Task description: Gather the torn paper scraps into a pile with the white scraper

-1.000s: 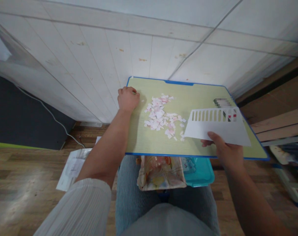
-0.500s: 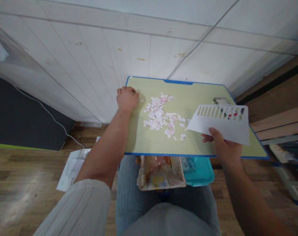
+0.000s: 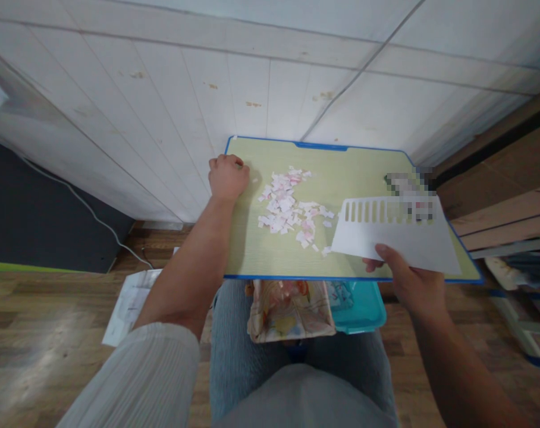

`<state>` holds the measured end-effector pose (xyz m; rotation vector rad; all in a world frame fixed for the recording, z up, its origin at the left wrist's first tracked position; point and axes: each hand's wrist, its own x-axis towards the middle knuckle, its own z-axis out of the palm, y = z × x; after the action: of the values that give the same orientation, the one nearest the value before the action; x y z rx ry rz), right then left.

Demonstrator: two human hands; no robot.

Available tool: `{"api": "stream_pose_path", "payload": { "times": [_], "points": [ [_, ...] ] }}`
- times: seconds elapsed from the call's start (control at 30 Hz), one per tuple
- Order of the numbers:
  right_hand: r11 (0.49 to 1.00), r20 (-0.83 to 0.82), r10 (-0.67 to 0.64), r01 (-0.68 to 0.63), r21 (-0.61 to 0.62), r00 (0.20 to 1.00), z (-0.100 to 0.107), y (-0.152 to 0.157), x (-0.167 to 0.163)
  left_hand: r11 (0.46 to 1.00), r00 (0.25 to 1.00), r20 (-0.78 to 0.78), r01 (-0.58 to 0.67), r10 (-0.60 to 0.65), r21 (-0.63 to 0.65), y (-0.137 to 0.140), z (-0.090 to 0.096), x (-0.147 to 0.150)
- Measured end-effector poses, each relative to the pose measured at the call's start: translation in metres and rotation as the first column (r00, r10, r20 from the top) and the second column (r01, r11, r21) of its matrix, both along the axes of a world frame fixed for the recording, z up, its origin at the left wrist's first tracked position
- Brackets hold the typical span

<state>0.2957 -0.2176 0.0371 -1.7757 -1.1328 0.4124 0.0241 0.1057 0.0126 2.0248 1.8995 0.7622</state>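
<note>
My right hand grips a white slotted sheet by its near edge, thumb on top. A row of narrow slots runs along the sheet's far side. Its left edge is beside a loose heap of small white and pinkish paper scraps on the pale yellow-green tabletop. At the table's left edge rests my left hand, its fingers curled closed. Whether anything is inside those fingers cannot be made out. Beyond the sheet lies an item blurred by pixels, partly seen through the slots.
Under the table's near edge sit a patterned fabric-lined bin and a turquoise plastic tray, above my knees. A white panelled wall stands behind the table. White packets lie on the floor at left; wooden furniture stands at right.
My right hand has brought the slotted sheet slightly nearer to me, and the sheet's angle has changed, its left end close to the scraps. My left hand stays at the table's left edge.
</note>
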Motion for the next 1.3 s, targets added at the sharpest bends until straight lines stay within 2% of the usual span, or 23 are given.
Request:
{"api": "stream_pose_path", "payload": {
  "times": [0.07,0.2,0.5,0.83,0.97,1.07,1.3],
  "points": [
    [1.0,0.028,-0.008,0.008,-0.001,1.0,0.0,-0.001,0.0,1.0,1.0,-0.013,-0.003,0.003,-0.004,-0.001,0.001,0.0],
    [0.997,0.032,0.069,-0.069,-0.023,0.997,0.0,-0.004,-0.001,1.0,1.0,0.007,0.004,-0.004,-0.007,0.001,-0.001,0.0],
    [0.999,0.119,0.049,-0.048,-0.01,0.992,-0.012,0.0,0.005,1.0,1.0,0.001,-0.005,0.005,0.008,0.003,-0.002,0.0],
    [0.995,-0.034,-0.095,0.097,0.038,0.995,-0.013,0.007,0.003,1.0,1.0,0.023,0.001,-0.002,0.031,0.007,-0.007,-0.001],
    [0.997,-0.038,-0.064,0.065,0.033,0.997,-0.01,0.009,0.003,0.999,1.0,0.028,0.003,-0.004,0.033,0.007,-0.007,-0.001],
    [0.991,-0.067,-0.101,0.107,0.082,0.993,-0.008,0.01,0.002,0.999,1.0,0.023,0.003,-0.004,0.036,0.006,-0.007,-0.001],
    [0.996,0.015,-0.074,0.073,0.054,0.997,-0.007,0.007,0.002,1.0,1.0,0.012,0.011,-0.011,0.029,0.006,-0.007,-0.001]
  ]
}}
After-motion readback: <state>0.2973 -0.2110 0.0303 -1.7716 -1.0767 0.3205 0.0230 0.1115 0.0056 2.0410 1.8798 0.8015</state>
